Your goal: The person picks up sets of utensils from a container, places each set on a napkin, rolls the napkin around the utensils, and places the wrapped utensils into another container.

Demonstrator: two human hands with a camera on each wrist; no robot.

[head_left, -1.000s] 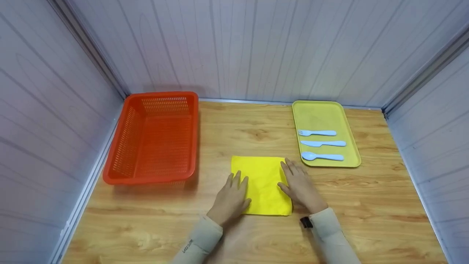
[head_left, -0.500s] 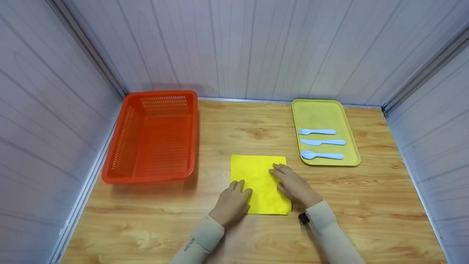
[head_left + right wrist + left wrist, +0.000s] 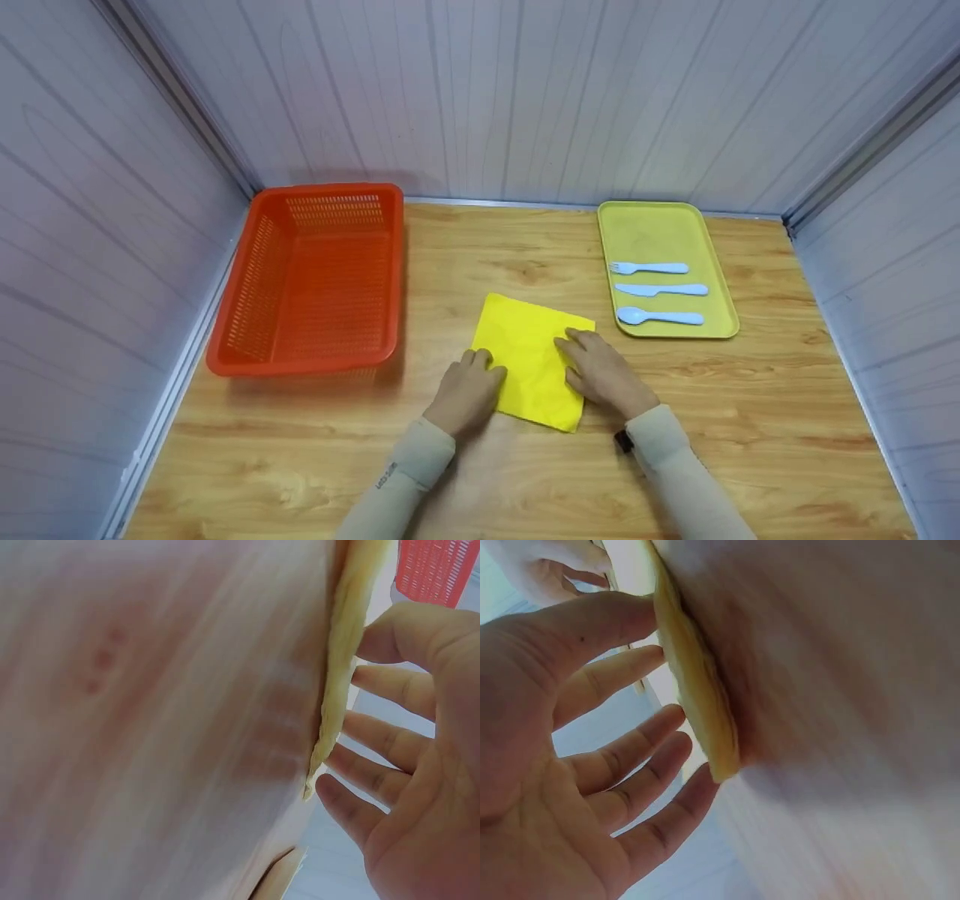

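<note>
Left of the cloth (image 3: 532, 364), a basket (image 3: 300, 370). On the cloth's left edge, the left hand (image 3: 466, 390); on its right, equally near, the right hand (image 3: 606, 373): both touching, fingers loose, apparently pinching nothing. Between them on the table (image 3: 757, 420), askew, nearly square, no clear long axis.

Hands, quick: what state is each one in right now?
Left hand: open, fingertips resting on the yellow cloth.
Right hand: open, fingertips resting on the yellow cloth too.
</note>
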